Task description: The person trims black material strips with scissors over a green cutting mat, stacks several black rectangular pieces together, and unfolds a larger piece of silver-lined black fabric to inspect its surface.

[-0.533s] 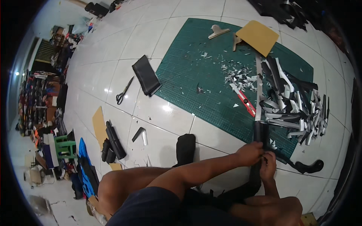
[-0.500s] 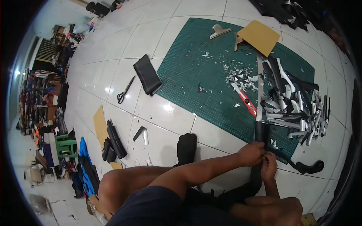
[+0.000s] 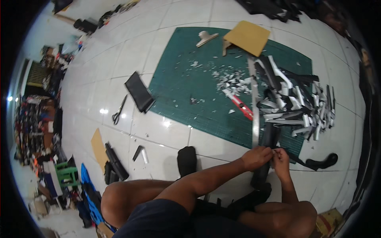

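two hands (image 3: 257, 158) hold one black piece (image 3: 270, 136) near one red cutter (image 3: 241, 106).

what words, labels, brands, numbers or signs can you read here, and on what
None can be read.
Black piece: no print seen.
Mat: any numbers too small.
Metal strip: any markings too small.
Cutter: any print too small.
Cardboard, lower right: reddish marks, too blurred.

Black piece (image 3: 270, 135) partly hidden by left grip (image 3: 257, 158). Right grip (image 3: 281, 160): fingertip contact too small to tell. Dark pile (image 3: 274, 9) beyond both, cut off above.
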Demonstrator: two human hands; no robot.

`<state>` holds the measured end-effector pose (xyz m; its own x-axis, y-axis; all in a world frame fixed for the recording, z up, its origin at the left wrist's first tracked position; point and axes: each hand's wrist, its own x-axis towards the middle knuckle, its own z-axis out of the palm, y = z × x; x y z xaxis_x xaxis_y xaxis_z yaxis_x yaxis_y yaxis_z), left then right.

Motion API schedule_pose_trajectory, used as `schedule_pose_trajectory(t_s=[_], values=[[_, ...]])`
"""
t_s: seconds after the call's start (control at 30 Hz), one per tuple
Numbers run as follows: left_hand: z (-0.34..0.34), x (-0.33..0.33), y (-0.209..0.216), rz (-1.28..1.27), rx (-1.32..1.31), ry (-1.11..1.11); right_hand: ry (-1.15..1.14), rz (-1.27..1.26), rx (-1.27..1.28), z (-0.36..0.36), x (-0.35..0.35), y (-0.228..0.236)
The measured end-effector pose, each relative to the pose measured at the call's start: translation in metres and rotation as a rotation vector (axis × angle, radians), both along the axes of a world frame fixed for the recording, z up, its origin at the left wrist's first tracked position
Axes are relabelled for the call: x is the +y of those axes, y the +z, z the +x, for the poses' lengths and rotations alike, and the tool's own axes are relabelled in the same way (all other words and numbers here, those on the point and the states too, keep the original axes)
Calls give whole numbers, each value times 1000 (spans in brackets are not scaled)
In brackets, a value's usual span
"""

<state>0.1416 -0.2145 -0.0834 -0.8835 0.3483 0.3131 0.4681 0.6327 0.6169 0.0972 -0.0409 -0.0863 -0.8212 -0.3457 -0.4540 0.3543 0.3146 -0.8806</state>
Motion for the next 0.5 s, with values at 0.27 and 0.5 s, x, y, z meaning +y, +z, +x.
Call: schedule_pose_trajectory(t_s=[0.27, 0.5], values=[[-25, 4, -3, 212, -570, -35, -95, 100, 428, 34, 16, 10], [-36, 2, 14, 164, -657, -134, 63, 247, 629, 36, 12, 26]])
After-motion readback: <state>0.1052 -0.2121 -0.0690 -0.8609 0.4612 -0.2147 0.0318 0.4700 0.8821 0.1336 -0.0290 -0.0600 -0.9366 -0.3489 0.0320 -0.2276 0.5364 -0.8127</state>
